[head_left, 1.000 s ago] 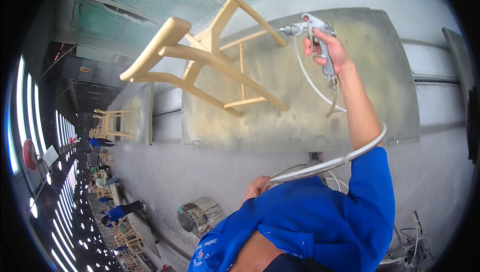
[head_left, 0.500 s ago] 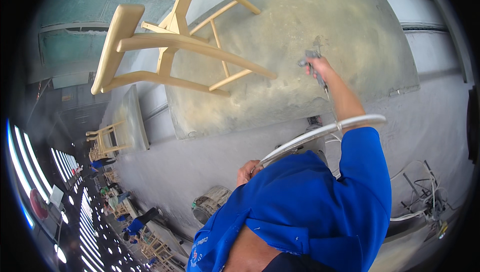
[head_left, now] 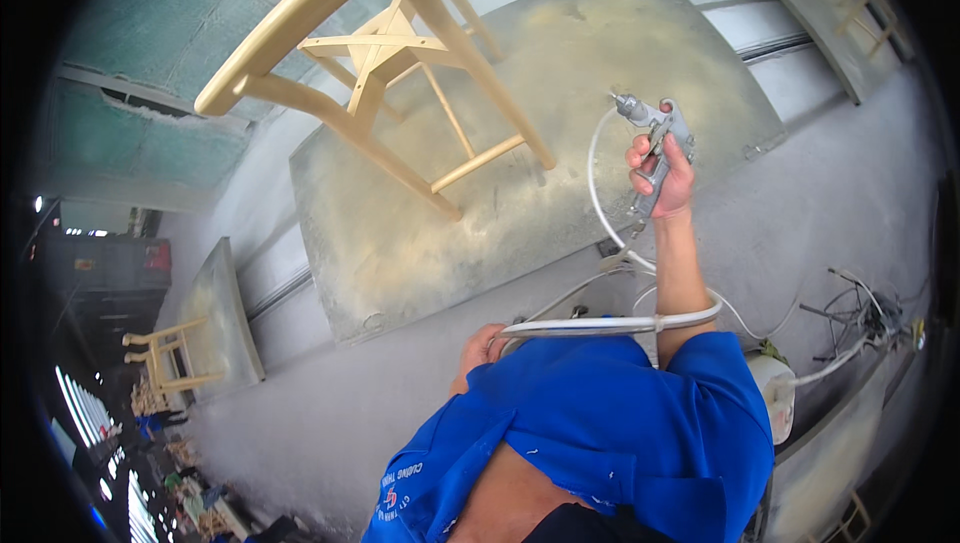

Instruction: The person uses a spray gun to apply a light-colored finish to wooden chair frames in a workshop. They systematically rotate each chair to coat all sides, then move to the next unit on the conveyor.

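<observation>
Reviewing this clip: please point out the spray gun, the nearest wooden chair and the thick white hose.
Spray gun (head_left: 677,124): head view, on its upper body.
Nearest wooden chair (head_left: 380,56): head view, on the joint mid-frame.
Thick white hose (head_left: 620,324): head view, on its nearly level stretch.

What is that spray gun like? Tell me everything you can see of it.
The spray gun is silver-grey and looks like metal, with a narrow nozzle and a slanting handle. The right hand grips it, fingers wrapped around the handle. Its nozzle points toward the picture's left and slightly up, on the chair's side. A white hose curves down from near the nozzle. The stained board shows behind it. No spray is visible.
</observation>
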`<control>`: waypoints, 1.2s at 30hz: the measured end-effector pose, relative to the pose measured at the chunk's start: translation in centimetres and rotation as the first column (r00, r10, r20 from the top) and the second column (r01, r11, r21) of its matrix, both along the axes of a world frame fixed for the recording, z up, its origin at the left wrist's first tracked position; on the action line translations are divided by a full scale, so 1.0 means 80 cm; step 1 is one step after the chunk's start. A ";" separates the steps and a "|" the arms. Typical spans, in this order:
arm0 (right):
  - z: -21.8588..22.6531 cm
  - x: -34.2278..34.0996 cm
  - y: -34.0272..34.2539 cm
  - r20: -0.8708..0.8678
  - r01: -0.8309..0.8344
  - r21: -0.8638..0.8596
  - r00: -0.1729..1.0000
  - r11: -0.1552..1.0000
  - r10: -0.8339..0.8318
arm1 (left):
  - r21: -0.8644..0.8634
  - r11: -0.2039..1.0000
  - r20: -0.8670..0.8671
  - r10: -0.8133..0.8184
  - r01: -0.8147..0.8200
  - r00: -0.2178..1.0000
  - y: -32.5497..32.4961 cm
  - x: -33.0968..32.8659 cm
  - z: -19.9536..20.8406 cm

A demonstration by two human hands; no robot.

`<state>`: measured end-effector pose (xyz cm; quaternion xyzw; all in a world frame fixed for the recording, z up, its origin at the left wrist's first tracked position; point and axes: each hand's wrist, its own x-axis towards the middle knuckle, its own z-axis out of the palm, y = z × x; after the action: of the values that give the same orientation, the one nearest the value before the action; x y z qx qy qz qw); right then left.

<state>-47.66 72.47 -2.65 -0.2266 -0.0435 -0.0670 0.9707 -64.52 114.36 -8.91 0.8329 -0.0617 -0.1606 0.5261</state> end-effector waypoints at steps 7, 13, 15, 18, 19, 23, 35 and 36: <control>-0.075 -0.043 0.119 -0.473 0.231 -0.424 0.768 0.876 -0.431 | 0.190 0.981 0.009 -0.032 0.030 0.999 0.148 -0.040 0.017; -0.189 -0.065 0.170 -0.671 0.229 -0.550 0.451 0.803 -0.589 | 0.326 0.944 0.032 -0.054 0.041 0.998 0.200 -0.069 0.051; -0.223 -0.068 0.182 -0.686 0.188 -0.588 0.400 0.787 -0.608 | 0.371 0.928 0.047 -0.052 0.030 0.998 0.220 -0.069 0.062; -0.250 -0.086 0.225 -0.716 0.152 -0.637 0.244 0.755 -0.654 | 0.400 0.917 0.025 -0.024 0.012 0.999 0.250 -0.068 0.070; -0.249 -0.083 0.236 -0.720 0.149 -0.656 0.168 0.740 -0.673 | 0.394 0.919 0.013 -0.031 0.023 0.999 0.262 -0.064 0.070; -0.216 -0.080 0.293 -0.712 0.272 -0.625 0.186 0.731 -0.677 | 0.285 0.958 -0.036 -0.027 0.037 0.999 0.314 -0.032 0.056; 0.039 -0.053 0.464 -0.256 0.755 -0.334 0.504 0.564 -0.825 | 0.118 0.971 0.099 -0.218 0.206 0.971 0.484 0.046 0.055; 0.055 -0.051 0.471 -0.201 0.778 -0.285 0.523 0.560 -0.829 | 0.102 0.974 0.083 -0.212 0.204 0.974 0.489 0.049 0.052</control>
<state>-51.73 110.15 1.73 -0.3050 0.2149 -0.4677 0.8013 -60.61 153.49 -4.76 0.8519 -0.1654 -0.1786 0.4637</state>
